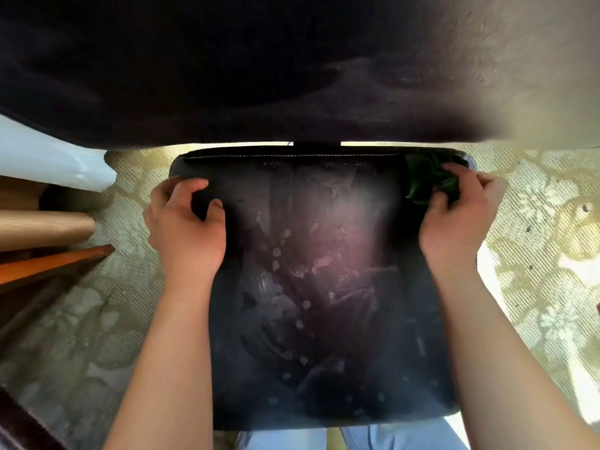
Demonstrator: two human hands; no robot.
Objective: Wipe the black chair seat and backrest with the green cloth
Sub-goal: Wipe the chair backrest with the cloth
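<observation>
The black chair seat (324, 287) fills the middle of the head view, dusty and marked with pale spots and smears. Its black backrest (227, 69) looms across the top, very close to the camera. My left hand (186, 225) grips the seat's left edge near the back corner, fingers curled over it. My right hand (454, 216) presses the crumpled green cloth (428, 177) onto the seat's back right corner, fingers closed on it.
A pale patterned carpet (535, 254) surrounds the chair. At the left are a white bag or sheet (55, 157), a brown cardboard roll (45, 227) and an orange wooden edge (55, 261). My blue trousers (350, 438) show below the seat's front edge.
</observation>
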